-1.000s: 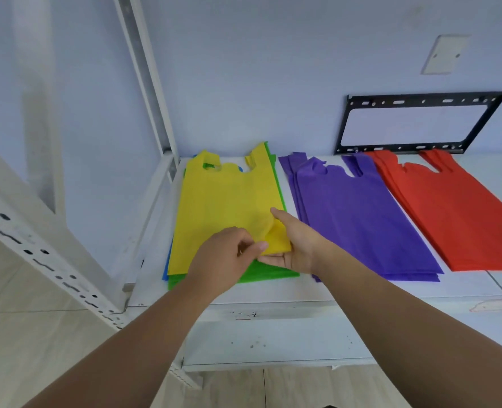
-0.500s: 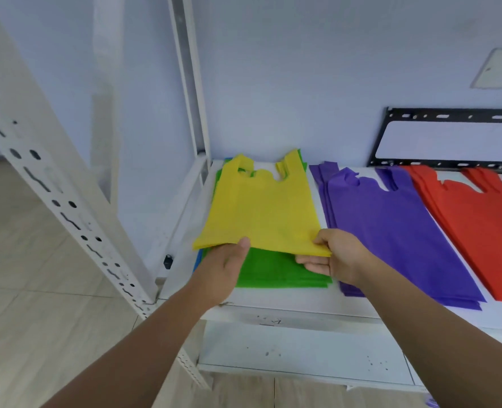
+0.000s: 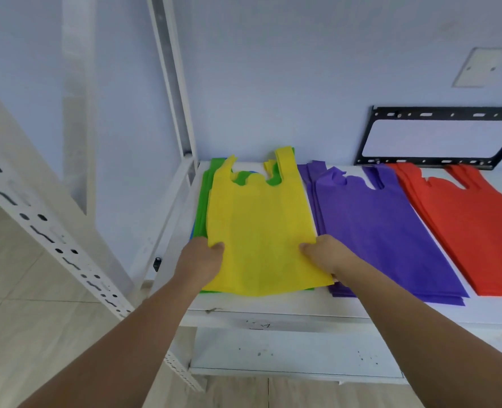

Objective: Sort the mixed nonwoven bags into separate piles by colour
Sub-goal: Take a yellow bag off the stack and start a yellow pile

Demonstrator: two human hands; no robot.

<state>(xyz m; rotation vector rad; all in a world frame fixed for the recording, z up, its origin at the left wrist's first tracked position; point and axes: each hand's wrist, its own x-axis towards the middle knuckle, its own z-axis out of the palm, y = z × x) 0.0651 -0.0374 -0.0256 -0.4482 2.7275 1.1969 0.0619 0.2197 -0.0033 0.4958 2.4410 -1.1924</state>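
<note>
A yellow bag (image 3: 258,228) lies flat on top of the mixed stack at the left end of the white shelf (image 3: 273,313). Green bags (image 3: 204,201) show under it along the left side and at the handles, and a sliver of blue peeks out at the left edge. My left hand (image 3: 201,262) pinches the yellow bag's left side, thumb on top. On the bag's right side my right hand (image 3: 325,254) grips it the same way. A purple pile (image 3: 385,234) lies beside the stack, and a red pile (image 3: 473,228) lies further right.
A white perforated rack post (image 3: 52,240) slants across the left foreground. An upright post (image 3: 173,83) stands at the shelf's back left corner. A black metal bracket frame (image 3: 438,136) leans on the wall behind the red pile. A lower shelf (image 3: 297,354) sits beneath.
Both hands slid apart from the yellow bag's front edge to its left and right sides. The bag now lies pulled forward over the green bags. The camera came closer.
</note>
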